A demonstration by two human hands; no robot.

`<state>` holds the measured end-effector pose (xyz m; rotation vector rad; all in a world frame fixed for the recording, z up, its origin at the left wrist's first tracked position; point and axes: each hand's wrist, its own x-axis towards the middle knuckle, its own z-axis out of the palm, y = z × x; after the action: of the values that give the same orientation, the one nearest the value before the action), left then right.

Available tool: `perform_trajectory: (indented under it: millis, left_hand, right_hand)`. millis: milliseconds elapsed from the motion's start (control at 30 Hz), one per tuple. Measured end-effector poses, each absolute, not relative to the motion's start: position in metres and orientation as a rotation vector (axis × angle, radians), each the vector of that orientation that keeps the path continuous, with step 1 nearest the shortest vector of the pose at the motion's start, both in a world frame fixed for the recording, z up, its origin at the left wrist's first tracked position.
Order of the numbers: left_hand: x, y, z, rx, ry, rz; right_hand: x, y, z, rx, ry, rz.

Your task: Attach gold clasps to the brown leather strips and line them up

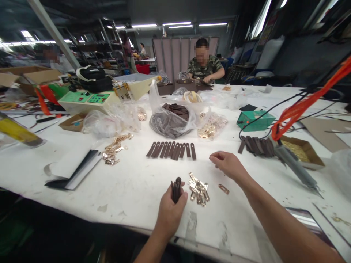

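My left hand (pixel 170 208) is closed around a bundle of dark brown leather tabs (pixel 176 190) near the front edge of the table. To the right of the row's end, my right hand (pixel 225 165) hovers with thumb and fingers pinched; what they hold, if anything, is too small to make out. Several brown leather tabs (pixel 172 150), each with a hole at the top, lie side by side ahead of my hands. Between my hands sits a pile of shiny gold metal plates (pixel 199 190). One separate metal plate (pixel 224 189) rests below my right hand.
Behind the row stands a plastic bag of brown tabs (pixel 171 122), beside a bag of gold plates (pixel 211 126). More plates (pixel 113 149) lie left. A soldering-iron-like tool (pixel 297 164) hangs from an orange cord at right. Across the table, a person (pixel 205 65) works.
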<state>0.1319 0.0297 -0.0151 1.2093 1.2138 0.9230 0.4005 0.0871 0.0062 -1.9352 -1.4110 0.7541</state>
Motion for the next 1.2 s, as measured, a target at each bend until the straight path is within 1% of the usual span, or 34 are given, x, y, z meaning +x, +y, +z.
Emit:
perform_trajectory:
  millis: [133,233,467,667,867,1033,1133,1200]
  left_hand:
    - [0.129,0.03,-0.019,1.185,1.121,0.893]
    - [0.126,0.031,-0.021,1.159,1.013,0.869]
    - [0.121,0.032,-0.022,0.915,0.91,0.903]
    - [0.123,0.031,-0.022,0.863,0.885,0.937]
    - [0.122,0.032,-0.018,0.823,0.859,0.916]
    - [0.116,0.034,-0.016,0.733,0.834,0.9]
    - [0.112,0.037,-0.016,0.678,0.795,0.893]
    - [0.11,0.039,-0.017,0.652,0.762,0.885]
  right_hand:
    - [0.408,0.01,-0.004,-2.078,-1.602,0.657]
    - [0.408,-0.013,-0.015,-2.144,-1.7,0.572]
    - [0.402,-0.002,-0.009,-2.175,-1.813,0.574]
    - [0.407,0.002,-0.009,-2.18,-1.875,0.59]
    - [0.41,0.006,-0.015,-2.108,-1.9,0.68]
    - [0.406,0.006,-0.011,-2.08,-1.851,0.663]
    - [0.397,0.009,-0.004,-1.953,-1.693,0.767]
    - [0.385,0.015,0.001,-1.775,-1.526,0.947]
